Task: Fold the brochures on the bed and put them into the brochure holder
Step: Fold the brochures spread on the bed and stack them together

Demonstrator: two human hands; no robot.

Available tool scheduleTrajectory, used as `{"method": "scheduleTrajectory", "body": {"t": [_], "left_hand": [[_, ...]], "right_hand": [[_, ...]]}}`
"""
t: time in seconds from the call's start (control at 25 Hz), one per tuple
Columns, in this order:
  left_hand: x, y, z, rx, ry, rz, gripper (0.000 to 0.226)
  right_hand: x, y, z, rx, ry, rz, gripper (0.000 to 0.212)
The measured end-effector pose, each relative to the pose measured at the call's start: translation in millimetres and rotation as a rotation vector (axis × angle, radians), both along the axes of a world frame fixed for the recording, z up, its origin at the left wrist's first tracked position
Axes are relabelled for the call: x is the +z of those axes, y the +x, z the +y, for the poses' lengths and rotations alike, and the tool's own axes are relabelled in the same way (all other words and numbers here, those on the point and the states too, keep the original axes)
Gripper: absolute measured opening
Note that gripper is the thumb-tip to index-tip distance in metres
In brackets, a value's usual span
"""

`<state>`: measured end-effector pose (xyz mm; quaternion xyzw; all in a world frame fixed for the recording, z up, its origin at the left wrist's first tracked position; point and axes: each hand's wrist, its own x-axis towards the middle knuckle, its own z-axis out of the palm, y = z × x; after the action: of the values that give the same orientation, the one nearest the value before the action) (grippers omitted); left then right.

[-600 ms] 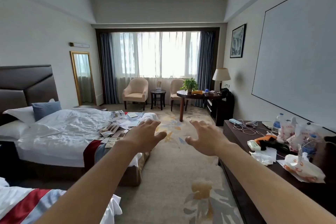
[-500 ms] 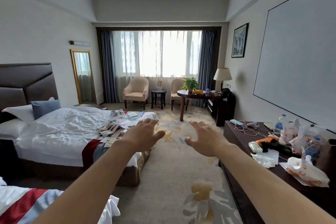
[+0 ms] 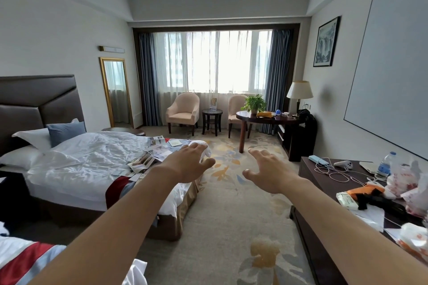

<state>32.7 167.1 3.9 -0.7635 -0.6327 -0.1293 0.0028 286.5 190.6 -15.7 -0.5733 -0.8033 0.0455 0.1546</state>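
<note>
Both arms reach out mid-frame, left hand (image 3: 188, 164) and right hand (image 3: 269, 173) apart, fingers spread, holding nothing. The brochures (image 3: 148, 157) lie scattered at the foot of the bed (image 3: 92, 164), centre left, well beyond reach. On the small table (image 3: 212, 112) by the window stands what may be the brochure holder (image 3: 213, 103); hard to tell. Risk: loose overlapping sheets could slide off the rumpled cover when grabbed. Count: two hands, two armchairs, roughly six brochures showing.

Head-height view down the room
</note>
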Motion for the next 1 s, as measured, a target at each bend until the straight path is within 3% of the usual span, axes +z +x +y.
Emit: {"method": "scheduleTrajectory", "body": {"t": [1.0], "left_hand": [[-21.6, -59.5, 341.8, -0.084, -0.036, -0.043, 0.07]], "right_hand": [[-1.4, -78.6, 336.5, -0.007, 0.026, -0.053, 0.075]]}}
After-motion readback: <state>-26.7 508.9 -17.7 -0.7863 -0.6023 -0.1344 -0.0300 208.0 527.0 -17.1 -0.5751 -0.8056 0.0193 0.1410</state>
